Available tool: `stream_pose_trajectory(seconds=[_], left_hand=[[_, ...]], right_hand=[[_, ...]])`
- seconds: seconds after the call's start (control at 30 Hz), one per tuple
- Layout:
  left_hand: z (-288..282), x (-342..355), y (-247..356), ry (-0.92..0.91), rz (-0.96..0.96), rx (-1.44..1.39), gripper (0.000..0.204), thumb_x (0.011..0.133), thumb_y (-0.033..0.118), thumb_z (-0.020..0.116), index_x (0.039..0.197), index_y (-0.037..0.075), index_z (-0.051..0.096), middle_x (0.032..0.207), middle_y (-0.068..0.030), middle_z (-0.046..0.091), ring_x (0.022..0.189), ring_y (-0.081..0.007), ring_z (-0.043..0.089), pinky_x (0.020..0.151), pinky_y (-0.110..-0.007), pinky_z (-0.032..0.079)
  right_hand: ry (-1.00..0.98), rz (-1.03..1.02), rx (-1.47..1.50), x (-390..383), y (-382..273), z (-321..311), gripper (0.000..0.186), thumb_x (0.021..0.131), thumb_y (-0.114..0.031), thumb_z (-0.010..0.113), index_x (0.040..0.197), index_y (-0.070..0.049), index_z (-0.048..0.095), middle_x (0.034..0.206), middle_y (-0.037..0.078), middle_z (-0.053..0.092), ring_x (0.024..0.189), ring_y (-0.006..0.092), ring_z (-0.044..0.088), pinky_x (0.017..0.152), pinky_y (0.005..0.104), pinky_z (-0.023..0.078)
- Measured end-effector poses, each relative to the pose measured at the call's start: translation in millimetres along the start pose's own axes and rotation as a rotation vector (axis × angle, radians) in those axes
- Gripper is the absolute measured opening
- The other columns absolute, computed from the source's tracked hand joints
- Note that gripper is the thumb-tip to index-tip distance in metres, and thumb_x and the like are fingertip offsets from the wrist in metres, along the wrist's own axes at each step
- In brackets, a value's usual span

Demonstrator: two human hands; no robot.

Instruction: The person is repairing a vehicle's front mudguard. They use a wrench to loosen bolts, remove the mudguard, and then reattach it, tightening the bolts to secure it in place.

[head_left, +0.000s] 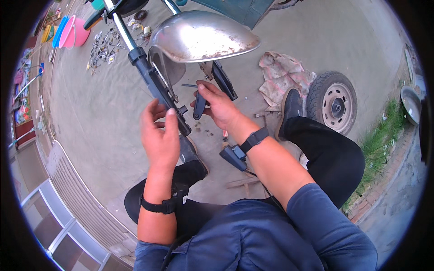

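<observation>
In front of me stands the front end of a two-wheeler with no wheel between its dark fork legs. A folding hex key set (199, 106) with a black handle and one key swung out is held in my right hand (220, 106), between the two legs. My left hand (158, 135) is beside the lower end of the left fork leg (156, 86), fingers apart and holding nothing; whether it touches the leg I cannot tell. Above both hands curves a rusty, shiny metal fender (203, 38). The right fork leg (224, 81) ends just beyond my right hand.
A spoked-hole wheel with tyre (332, 103) lies at the right by my shoe, next to a stained rag (282, 77). Scattered small parts (106, 47) cover the ground at the far left, near a pink tub (76, 32). A metal basin (411, 105) stands beside the grass.
</observation>
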State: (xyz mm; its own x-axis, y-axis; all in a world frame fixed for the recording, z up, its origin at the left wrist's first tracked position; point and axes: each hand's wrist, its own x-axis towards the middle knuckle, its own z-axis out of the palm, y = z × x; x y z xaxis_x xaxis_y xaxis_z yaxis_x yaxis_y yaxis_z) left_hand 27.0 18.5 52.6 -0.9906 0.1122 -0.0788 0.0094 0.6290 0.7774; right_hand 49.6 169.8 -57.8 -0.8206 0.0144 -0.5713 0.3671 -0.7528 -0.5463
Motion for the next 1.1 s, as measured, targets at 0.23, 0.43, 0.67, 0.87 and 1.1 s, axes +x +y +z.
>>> stream_pose_trajectory(seconds=[0.23, 0.43, 0.67, 0.87, 1.1], left_hand=[[-2, 12, -31, 0.093, -0.042, 0.035, 0.044, 0.102, 0.018, 0.063, 0.138, -0.004, 0.052, 0.132, -0.0171, 0.059, 0.119, -0.0218, 0.060, 0.097, -0.034, 0.049], [0, 18, -41, 0.071, -0.147, -0.052, 0.046, 0.106, 0.023, 0.059, 0.141, -0.005, 0.049, 0.136, -0.0179, 0.057, 0.128, -0.0237, 0.054, 0.109, -0.036, 0.043], [1, 23, -35, 0.058, -0.188, -0.069, 0.046, 0.107, 0.024, 0.056, 0.142, -0.004, 0.048, 0.136, -0.0147, 0.056, 0.122, -0.0192, 0.055, 0.103, -0.032, 0.045], [3, 24, -35, 0.047, -0.185, -0.087, 0.044, 0.108, 0.023, 0.055, 0.142, -0.004, 0.048, 0.135, -0.0120, 0.057, 0.118, -0.0157, 0.055, 0.099, -0.029, 0.046], [4, 27, -39, 0.044, -0.181, -0.081, 0.043, 0.108, 0.024, 0.056, 0.140, -0.003, 0.048, 0.133, -0.0103, 0.058, 0.117, -0.0151, 0.056, 0.099, -0.029, 0.046]], right_hand=[[0.007, -0.108, 0.063, 37, 42, 1, 0.053, 0.104, -0.040, 0.062, 0.145, -0.009, 0.049, 0.122, 0.004, 0.062, 0.110, 0.0146, 0.058, 0.085, 0.0333, 0.049], [-0.056, -0.034, 0.135, 47, 42, 5, 0.045, 0.104, -0.043, 0.060, 0.142, -0.019, 0.052, 0.127, -0.004, 0.061, 0.114, 0.0102, 0.055, 0.084, 0.0337, 0.049], [-0.088, -0.040, 0.134, 54, 38, 9, 0.046, 0.104, -0.044, 0.059, 0.142, -0.020, 0.053, 0.125, -0.004, 0.059, 0.112, 0.0104, 0.052, 0.084, 0.0339, 0.048], [-0.078, -0.109, 0.110, 55, 34, 9, 0.047, 0.102, -0.045, 0.061, 0.141, -0.018, 0.057, 0.111, -0.003, 0.060, 0.094, 0.0098, 0.050, 0.078, 0.0274, 0.044], [-0.010, -0.105, 0.097, 59, 24, 14, 0.041, 0.100, -0.031, 0.060, 0.135, -0.008, 0.062, 0.116, 0.002, 0.065, 0.101, 0.0120, 0.056, 0.087, 0.0273, 0.047]])
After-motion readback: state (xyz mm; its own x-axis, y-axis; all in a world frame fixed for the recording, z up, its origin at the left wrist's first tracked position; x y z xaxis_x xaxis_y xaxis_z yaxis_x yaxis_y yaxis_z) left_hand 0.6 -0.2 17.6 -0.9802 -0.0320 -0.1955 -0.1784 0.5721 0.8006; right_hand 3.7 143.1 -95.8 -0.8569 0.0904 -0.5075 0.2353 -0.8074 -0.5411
